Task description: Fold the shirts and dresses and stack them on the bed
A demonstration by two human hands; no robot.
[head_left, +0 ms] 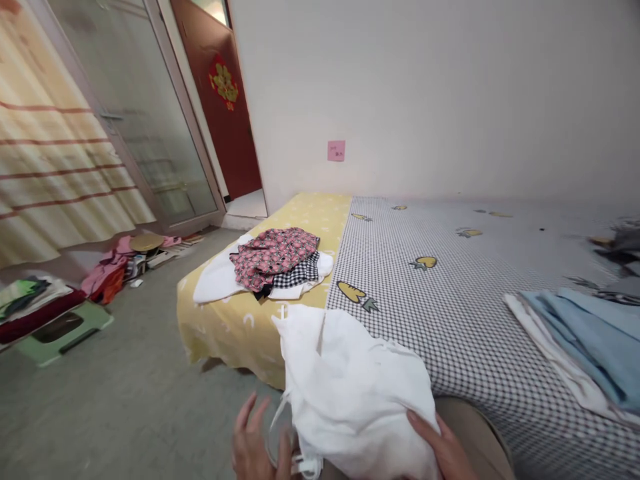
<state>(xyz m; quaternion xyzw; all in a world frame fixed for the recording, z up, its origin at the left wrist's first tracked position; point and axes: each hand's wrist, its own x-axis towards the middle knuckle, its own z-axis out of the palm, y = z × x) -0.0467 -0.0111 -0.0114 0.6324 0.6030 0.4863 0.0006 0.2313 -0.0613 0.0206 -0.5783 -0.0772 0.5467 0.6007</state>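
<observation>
A white cloth garment [360, 387] lies bunched across my lap and over the front edge of the bed. My right hand [443, 443] grips its lower right side, with the thumb on top and the other fingers hidden under the fabric. At the lower left, my left hand [260, 440] is raised beside the garment, fingers apart and curved. A thin white cord [277, 417] hangs from the garment just by this hand. Further back on the bed, a pink patterned garment [277, 253] lies in a loose pile on black-checked and white cloth.
A checked sheet [400, 300] and a yellow sheet [235, 327] cover the bed. Folded blue clothes [595, 340] lie at the right. On the floor to the left stands a green stool [75, 333] bearing clothes. More items lie by the curtain [65, 153].
</observation>
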